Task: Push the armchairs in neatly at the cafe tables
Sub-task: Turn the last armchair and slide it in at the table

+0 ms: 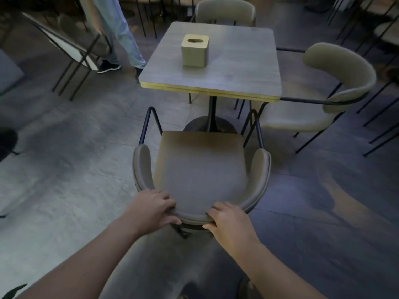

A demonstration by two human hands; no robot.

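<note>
my left hand (152, 209) and right hand (228, 221) each close a grip over the padded top of the armchair (200, 169) backrest, fingers over the front, thumbs behind. the chair stands just short of the desk (237, 67), seat not yet under its edge. thin metal legs suggest a light frame that may scrape or twist; the soft, curved back is the steadiest hold.
</note>
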